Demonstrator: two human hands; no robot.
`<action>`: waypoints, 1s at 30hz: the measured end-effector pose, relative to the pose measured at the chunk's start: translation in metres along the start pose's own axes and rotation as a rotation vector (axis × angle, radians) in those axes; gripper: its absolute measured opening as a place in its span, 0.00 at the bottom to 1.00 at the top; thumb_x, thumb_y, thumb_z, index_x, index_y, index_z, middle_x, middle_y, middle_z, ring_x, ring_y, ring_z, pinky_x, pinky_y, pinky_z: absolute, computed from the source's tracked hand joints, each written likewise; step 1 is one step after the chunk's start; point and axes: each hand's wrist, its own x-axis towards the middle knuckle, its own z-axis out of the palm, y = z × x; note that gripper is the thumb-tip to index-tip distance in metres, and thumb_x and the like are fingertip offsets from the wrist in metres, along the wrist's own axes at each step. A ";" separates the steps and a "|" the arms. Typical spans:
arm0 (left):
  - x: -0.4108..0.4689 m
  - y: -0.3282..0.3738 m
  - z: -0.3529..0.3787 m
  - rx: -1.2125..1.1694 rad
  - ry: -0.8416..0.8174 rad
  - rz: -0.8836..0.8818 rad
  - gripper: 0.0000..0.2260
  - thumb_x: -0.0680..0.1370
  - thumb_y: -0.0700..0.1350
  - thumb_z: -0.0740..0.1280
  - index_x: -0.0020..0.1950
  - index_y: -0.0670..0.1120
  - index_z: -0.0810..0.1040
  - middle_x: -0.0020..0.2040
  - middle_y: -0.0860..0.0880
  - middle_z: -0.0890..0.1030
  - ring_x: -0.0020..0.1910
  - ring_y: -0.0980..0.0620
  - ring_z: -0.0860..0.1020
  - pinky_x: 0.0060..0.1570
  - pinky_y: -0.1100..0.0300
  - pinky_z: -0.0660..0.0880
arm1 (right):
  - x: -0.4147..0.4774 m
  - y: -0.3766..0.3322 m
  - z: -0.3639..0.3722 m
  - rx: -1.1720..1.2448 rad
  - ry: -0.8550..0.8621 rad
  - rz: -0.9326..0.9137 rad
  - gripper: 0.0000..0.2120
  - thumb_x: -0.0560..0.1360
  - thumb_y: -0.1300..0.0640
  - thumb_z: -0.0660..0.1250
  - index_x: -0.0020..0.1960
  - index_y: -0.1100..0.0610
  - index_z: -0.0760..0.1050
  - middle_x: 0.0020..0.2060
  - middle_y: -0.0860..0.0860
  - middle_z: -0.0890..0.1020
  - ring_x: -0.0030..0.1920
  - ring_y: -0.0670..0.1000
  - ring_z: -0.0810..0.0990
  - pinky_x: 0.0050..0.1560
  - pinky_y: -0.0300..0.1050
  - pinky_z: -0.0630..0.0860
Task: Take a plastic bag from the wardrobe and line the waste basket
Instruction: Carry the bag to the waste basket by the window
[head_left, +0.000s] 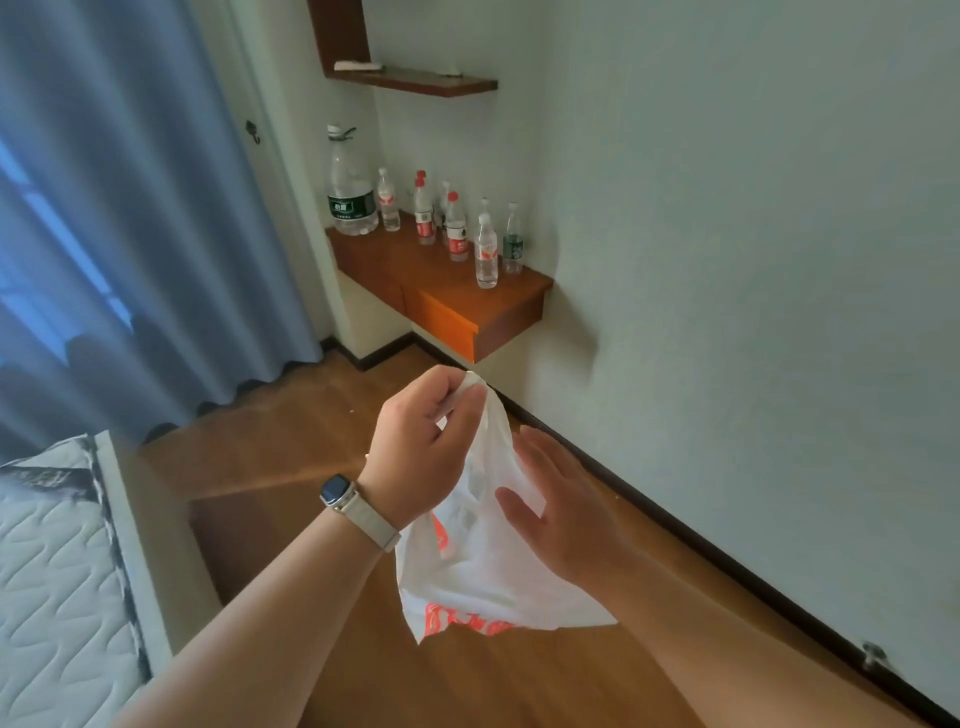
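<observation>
A white plastic bag (483, 571) with orange print hangs in mid-air over the wooden floor. My left hand (421, 441), a watch on its wrist, pinches the bag's top edge between thumb and fingers. My right hand (561, 514) lies flat against the bag's right side with the fingers spread, not closed around it. No waste basket and no wardrobe are in view.
A wall-mounted wooden desk (447, 291) with an orange drawer front carries several water bottles (457, 228). A wooden shelf (415, 80) hangs above it. Blue curtains (130, 234) fall at the left. A mattress corner (57, 561) lies at the lower left. The pale wall (753, 312) runs along the right.
</observation>
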 end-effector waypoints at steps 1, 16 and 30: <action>0.011 -0.010 -0.007 0.005 0.002 0.004 0.10 0.80 0.48 0.62 0.44 0.43 0.77 0.36 0.50 0.77 0.37 0.51 0.76 0.36 0.56 0.76 | 0.015 -0.007 0.005 0.002 0.001 -0.005 0.29 0.76 0.32 0.52 0.75 0.39 0.55 0.76 0.39 0.61 0.75 0.46 0.62 0.74 0.53 0.65; 0.116 -0.155 -0.121 0.173 0.234 -0.207 0.09 0.80 0.43 0.63 0.40 0.46 0.74 0.32 0.55 0.73 0.33 0.59 0.73 0.33 0.70 0.70 | 0.215 -0.094 0.124 0.108 -0.156 -0.228 0.28 0.76 0.33 0.54 0.74 0.38 0.56 0.74 0.36 0.62 0.72 0.41 0.62 0.71 0.41 0.56; 0.251 -0.300 -0.198 0.381 0.441 -0.349 0.14 0.77 0.52 0.62 0.39 0.42 0.74 0.31 0.43 0.73 0.31 0.44 0.71 0.33 0.49 0.72 | 0.445 -0.153 0.232 0.252 -0.440 -0.564 0.24 0.80 0.36 0.54 0.74 0.38 0.53 0.75 0.40 0.62 0.74 0.45 0.61 0.74 0.51 0.64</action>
